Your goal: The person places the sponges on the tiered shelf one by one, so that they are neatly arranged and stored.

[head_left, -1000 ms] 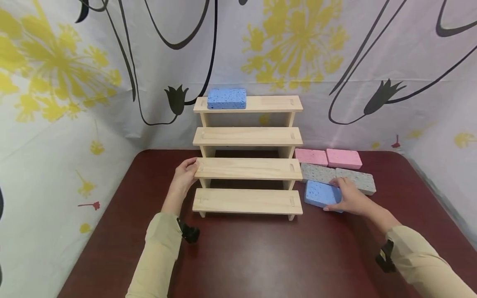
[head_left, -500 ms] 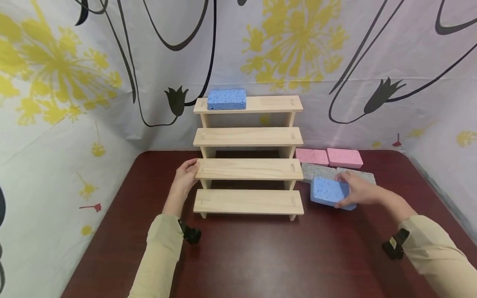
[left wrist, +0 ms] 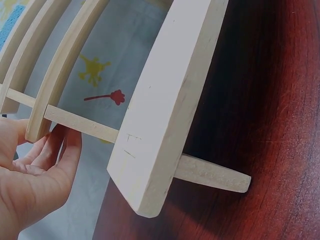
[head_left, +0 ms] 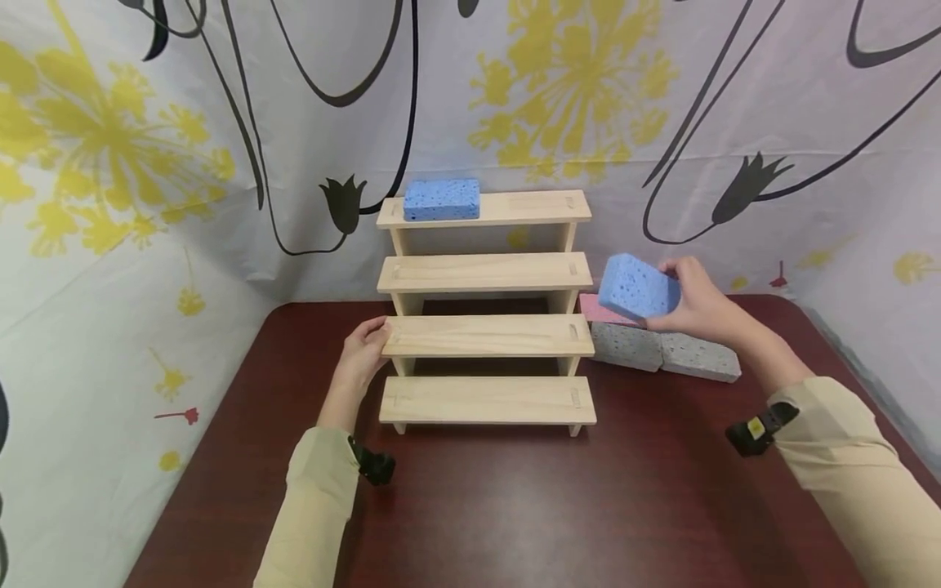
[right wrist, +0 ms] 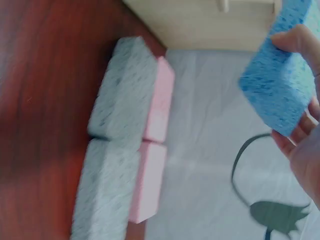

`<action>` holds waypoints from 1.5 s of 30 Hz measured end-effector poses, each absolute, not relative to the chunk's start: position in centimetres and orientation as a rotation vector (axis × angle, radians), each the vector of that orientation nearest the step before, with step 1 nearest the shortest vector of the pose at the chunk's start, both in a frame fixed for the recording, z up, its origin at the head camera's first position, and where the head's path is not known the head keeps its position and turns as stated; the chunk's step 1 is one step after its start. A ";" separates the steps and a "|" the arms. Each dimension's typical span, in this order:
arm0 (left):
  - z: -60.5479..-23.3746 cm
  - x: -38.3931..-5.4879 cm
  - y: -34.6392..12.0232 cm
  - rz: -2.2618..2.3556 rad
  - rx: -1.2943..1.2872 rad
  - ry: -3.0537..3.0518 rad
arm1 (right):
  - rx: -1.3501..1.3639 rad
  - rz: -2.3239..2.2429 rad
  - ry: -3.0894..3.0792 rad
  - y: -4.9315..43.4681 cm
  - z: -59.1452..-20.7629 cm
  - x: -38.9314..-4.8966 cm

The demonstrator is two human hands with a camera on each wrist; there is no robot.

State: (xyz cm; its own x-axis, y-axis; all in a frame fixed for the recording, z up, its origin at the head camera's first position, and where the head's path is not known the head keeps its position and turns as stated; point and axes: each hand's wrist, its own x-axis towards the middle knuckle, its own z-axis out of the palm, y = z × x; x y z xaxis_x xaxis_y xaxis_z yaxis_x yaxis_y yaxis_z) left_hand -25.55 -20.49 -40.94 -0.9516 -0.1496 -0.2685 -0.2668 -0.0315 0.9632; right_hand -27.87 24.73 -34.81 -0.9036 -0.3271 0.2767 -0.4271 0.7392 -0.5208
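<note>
My right hand [head_left: 698,302] holds a blue sponge [head_left: 636,287] in the air, gripping its right end between thumb and fingers. In the right wrist view, this sponge [right wrist: 280,70] hangs tilted, well apart from the grey and pink ones. With my left hand [head_left: 362,347] I grip the left end of the second-lowest board of a wooden step shelf [head_left: 485,336]. The left wrist view shows fingers [left wrist: 67,162] curled under that board's end. A second blue sponge [head_left: 441,200] lies on the left half of the top board.
Two grey sponges [head_left: 625,346] lie in a row on the dark red table [head_left: 485,506], right of the shelf. Behind them is a pink sponge [head_left: 604,309], partly hidden; the right wrist view shows two pink ones [right wrist: 159,102]. A patterned cloth [head_left: 294,147] hangs behind.
My right hand has lifted the blue sponge off the table in front of the grey sponges, raising it up and away to beside the shelf's second board from the top. The left hand stays put.
</note>
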 end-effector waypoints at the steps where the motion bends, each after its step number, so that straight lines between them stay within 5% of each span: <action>1: -40.9 -25.6 -20.5 2.149 -0.457 2.125 | 0.587 0.902 -2.747 24.3 -34.4 -28.1; 22: -41.7 -25.8 -20.4 2.160 -0.457 2.134 | 0.787 0.737 -2.558 16.3 -26.9 -34.4; 45: -41.4 -25.4 -20.2 2.058 -0.467 2.285 | 0.979 0.488 -2.969 12.2 -25.0 -38.3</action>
